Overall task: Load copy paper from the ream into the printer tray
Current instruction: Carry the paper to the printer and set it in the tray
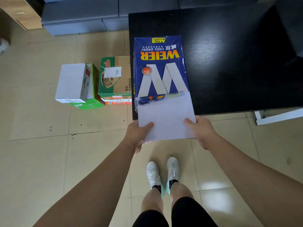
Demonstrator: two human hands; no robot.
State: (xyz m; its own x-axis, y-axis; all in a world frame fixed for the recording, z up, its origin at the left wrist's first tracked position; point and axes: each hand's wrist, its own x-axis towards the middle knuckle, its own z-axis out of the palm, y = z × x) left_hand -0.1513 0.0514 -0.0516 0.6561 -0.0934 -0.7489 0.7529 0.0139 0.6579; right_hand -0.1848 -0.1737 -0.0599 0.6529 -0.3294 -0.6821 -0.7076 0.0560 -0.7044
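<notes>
Head view, looking down: your left hand (139, 133) and right hand (200, 130) each gripped a near corner of the white stack of copy paper (165, 118), thumbs pressed on top. Your fingers sat underneath the sheets and were hidden, so how far they curled could not be told.

That stack stuck out of the torn near end of the blue plastic-wrapped ream (159, 66) printed "WEIER copy paper", its lettering upside down from where you stood. How much paper remained inside the wrapper could not be judged. The ream lay flat along the left edge of the black wood-grain table (229, 63), and the near end of the stack overhung the table's front edge above the beige tiled floor (49, 153).

Left of the table, on the floor, stood a white cardboard box (72, 82) against a green carton (91, 95), beside a green-and-brown printed carton (114, 76) whose right side the table cut off. No printer tray appeared in frame. Your white trainers (162, 174) showed below the paper.
</notes>
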